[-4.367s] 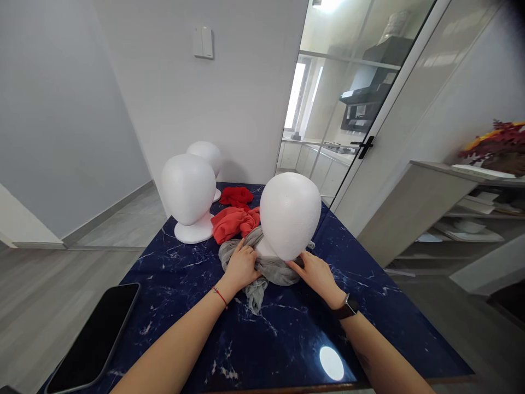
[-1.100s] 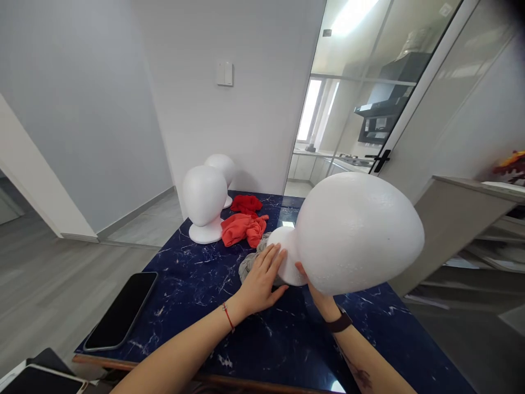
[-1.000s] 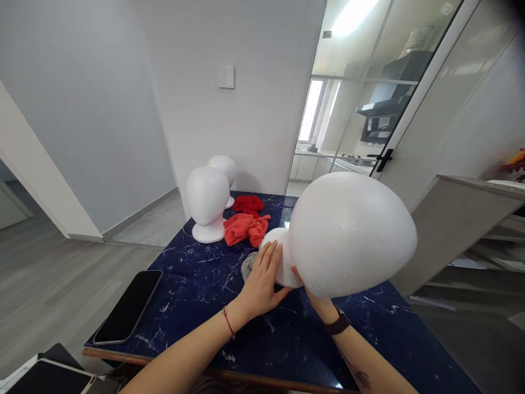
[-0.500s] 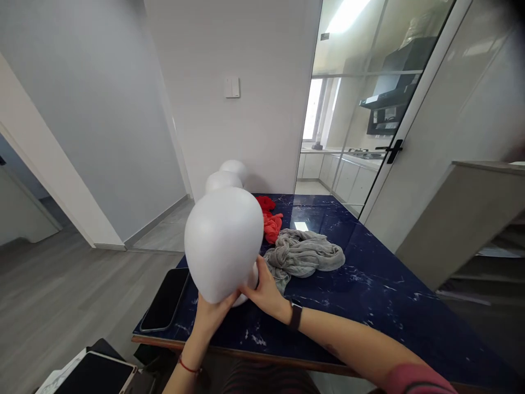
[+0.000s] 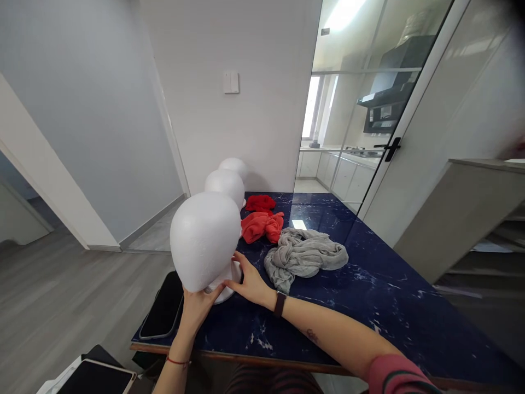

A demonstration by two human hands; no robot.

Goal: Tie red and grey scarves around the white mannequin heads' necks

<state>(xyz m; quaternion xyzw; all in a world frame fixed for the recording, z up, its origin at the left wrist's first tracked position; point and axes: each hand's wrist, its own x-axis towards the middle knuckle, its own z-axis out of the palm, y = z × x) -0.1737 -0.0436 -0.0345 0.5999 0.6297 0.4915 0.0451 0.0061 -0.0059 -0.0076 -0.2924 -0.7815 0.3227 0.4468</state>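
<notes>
The nearest white mannequin head (image 5: 205, 238) stands at the front left of the blue marble-patterned table (image 5: 369, 306), held at its neck between 2 hands. The left hand (image 5: 197, 307) cups it from below, thumb stretched along the neck, the other fingers mostly hidden, so their spread cannot be told. The right hand (image 5: 252, 283) grips the neck and base from the other side, thumb and forefinger parted around the foam. Whether the base bears fully on the tabletop cannot be told. Behind it, 2 more mannequin heads (image 5: 225, 185) recede toward the wall. To their right lie a dark red cloth (image 5: 261, 203), a coral cloth (image 5: 263, 225) and, nearer, a crumpled gray scarf (image 5: 307, 254). A black smartphone (image 5: 164, 309) lies at the table's left corner, just beside the left hand. At far right, an open shelf unit (image 5: 463, 189) holds pale, flat items (image 5: 488, 247), too blurred to identify.
</notes>
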